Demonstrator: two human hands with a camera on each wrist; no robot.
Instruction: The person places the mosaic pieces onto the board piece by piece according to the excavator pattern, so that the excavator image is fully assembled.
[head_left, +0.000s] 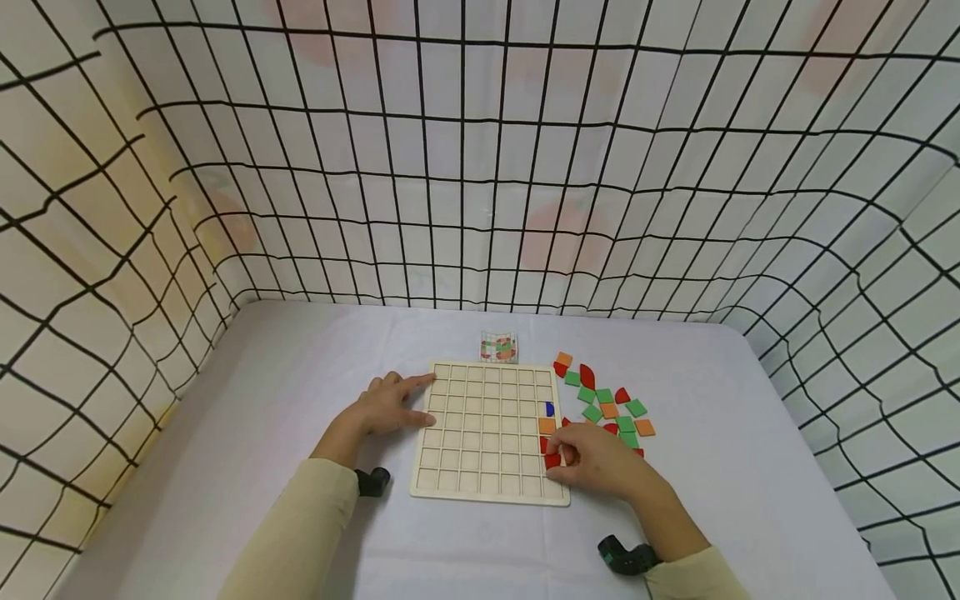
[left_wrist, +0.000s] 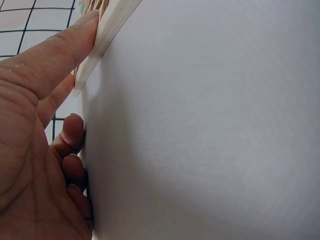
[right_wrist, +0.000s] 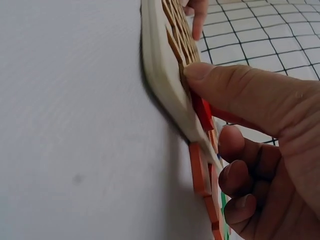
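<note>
A pale wooden board (head_left: 480,442) with a grid of square cells lies flat on the table. My left hand (head_left: 390,404) rests at its left edge, thumb and index finger spread apart and touching the rim. At the lower right side of the board, my right hand (head_left: 600,458) pinches a red piece (head_left: 552,461) between thumb and index finger; the right wrist view shows this red piece (right_wrist: 202,112) low against the board's cells. Above it in the right column sit another red piece (head_left: 543,445), an orange square (head_left: 547,426) and a blue rounded piece (head_left: 550,409).
Loose green squares (head_left: 604,396), orange squares and red curved pieces (head_left: 587,376) lie scattered right of the board, some partly under my right hand. A small patterned card (head_left: 498,347) lies behind the board. Black wire mesh (head_left: 465,167) stands around the white table (head_left: 315,350).
</note>
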